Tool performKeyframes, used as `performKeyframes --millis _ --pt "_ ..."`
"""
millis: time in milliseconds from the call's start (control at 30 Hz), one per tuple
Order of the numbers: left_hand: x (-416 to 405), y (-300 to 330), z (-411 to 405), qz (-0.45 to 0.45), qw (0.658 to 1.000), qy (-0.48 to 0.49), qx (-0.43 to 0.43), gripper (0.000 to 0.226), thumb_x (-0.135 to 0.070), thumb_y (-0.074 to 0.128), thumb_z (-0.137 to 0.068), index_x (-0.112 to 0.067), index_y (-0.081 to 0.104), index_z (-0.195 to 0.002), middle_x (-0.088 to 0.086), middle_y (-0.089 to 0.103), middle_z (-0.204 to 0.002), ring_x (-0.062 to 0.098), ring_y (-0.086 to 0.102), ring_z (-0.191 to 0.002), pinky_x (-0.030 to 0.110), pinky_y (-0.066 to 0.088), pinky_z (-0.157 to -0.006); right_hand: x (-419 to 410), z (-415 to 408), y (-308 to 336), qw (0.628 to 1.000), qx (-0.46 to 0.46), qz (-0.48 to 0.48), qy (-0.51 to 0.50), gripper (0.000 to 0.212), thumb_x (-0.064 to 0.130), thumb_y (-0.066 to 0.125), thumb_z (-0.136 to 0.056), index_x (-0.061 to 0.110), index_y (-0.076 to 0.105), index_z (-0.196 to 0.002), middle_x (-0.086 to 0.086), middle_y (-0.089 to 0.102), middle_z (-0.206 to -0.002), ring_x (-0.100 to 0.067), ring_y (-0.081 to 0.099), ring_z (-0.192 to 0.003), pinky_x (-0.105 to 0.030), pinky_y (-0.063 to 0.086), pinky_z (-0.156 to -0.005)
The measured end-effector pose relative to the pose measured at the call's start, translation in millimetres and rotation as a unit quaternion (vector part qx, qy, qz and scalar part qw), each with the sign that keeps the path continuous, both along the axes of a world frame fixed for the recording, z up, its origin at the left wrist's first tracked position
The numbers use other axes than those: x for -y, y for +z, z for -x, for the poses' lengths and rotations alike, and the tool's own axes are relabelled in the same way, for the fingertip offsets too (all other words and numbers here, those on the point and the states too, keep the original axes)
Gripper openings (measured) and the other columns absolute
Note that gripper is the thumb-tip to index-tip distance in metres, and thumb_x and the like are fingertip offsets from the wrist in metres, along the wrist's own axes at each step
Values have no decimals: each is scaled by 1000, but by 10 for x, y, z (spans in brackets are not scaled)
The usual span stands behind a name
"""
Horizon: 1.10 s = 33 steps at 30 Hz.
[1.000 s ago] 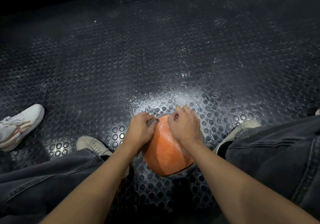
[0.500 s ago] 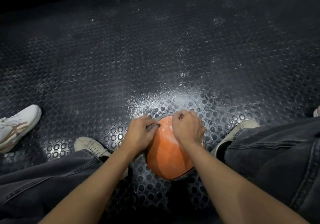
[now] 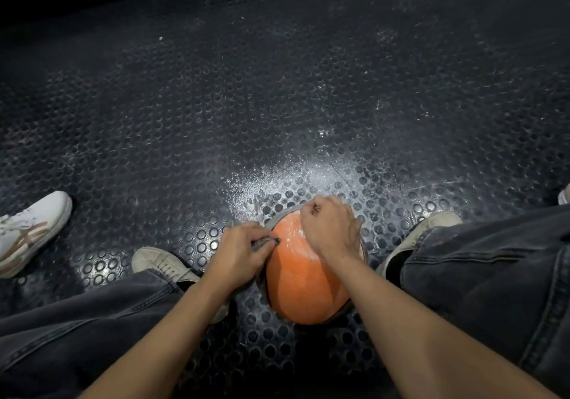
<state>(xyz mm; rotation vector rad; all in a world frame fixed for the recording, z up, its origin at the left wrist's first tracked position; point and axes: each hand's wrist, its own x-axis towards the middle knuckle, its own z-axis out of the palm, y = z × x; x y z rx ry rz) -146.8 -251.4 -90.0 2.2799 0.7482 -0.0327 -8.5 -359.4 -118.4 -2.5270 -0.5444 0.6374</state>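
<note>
An orange dome, dusted with white powder, sits in a grey metal ring on the floor between my feet. My left hand is at its left edge and pinches a thin dark tool whose tip touches the orange surface. My right hand lies over the far top of the dome with its fingers curled at the rim. What those fingers hold is hidden.
The floor is black studded rubber, with a patch of white powder just beyond the dome. My shoes and dark jeans flank the dome. Another person's white sneaker stands at the left edge.
My left hand with the tool has slid a little toward me down the dome's left edge, away from my right hand. The right hand has stayed at the far rim.
</note>
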Motion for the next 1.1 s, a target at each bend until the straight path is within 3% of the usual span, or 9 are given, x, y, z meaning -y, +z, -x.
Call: performKeyframes --millis 167,267,400,567,700,767,900,1000,1100 --pt "-65 -98 -401 -29 997 72 -9 16 -15 64 -90 -14 75 -101 1 70 -99 13 60 -85 22 43 -77 -17 58 2 1000 8 15 2 28 39 37 -100 25 59 -91 7 51 -99 -16 46 -98 -44 32 -96" --pt "-10 -30 -233 -22 1000 21 3 17 -14 66 -88 -17 75 -102 -2 68 -99 11 60 -87 13 42 -78 -19 42 -2 1000 2 12 -10 24 40 40 -99 28 57 -89 8 51 -99 -16 48 -100 -47 33 -101" --pt "90 64 13 -22 999 -39 23 15 -15 67 -88 -17 74 -100 -6 66 -96 2 58 -85 5 39 -72 -23 0 15 1000 -2 7 18 26 39 39 -100 26 55 -85 6 54 -94 -17 51 -94 -41 37 -95" --pt "-25 -74 -304 -41 997 59 7 15 -14 64 -89 -14 75 -100 1 68 -97 13 58 -86 21 45 -79 -33 46 10 1000 0 2 7 23 38 42 -99 27 60 -89 8 54 -97 -16 48 -97 -38 32 -90" --pt "167 73 -10 -18 999 -38 31 15 -15 67 -88 -17 75 -100 -7 65 -98 5 59 -87 7 38 -76 -15 -10 3 1000 -2 -3 5 25 36 43 -99 27 52 -78 7 53 -89 -17 53 -90 -37 41 -92" --pt "145 51 -41 -25 999 -41 26 14 -14 66 -89 -16 74 -100 -5 65 -97 7 58 -87 9 38 -75 -18 -24 6 1000 -5 -8 20 26 35 44 -99 26 53 -76 7 54 -87 -18 54 -89 -40 45 -93" --pt "-27 -90 -321 -49 998 43 7 16 -14 64 -90 -15 74 -102 1 69 -99 13 59 -88 22 45 -82 -11 50 5 999 10 -5 30 25 36 41 -99 25 61 -88 7 56 -95 -16 50 -96 -36 33 -87" --pt "19 3 -144 -33 999 -22 9 16 -14 66 -89 -16 74 -102 -5 66 -98 8 58 -86 12 41 -78 7 47 0 999 15 -6 31 25 37 41 -100 25 59 -87 7 57 -95 -16 51 -94 -38 38 -90" --pt "59 65 -36 -23 997 -67 9 14 -15 67 -88 -15 75 -100 -5 66 -95 9 59 -86 21 46 -82 -4 3 -2 998 4 -6 56 23 36 43 -99 25 62 -90 7 58 -94 -16 52 -94 -39 43 -94"
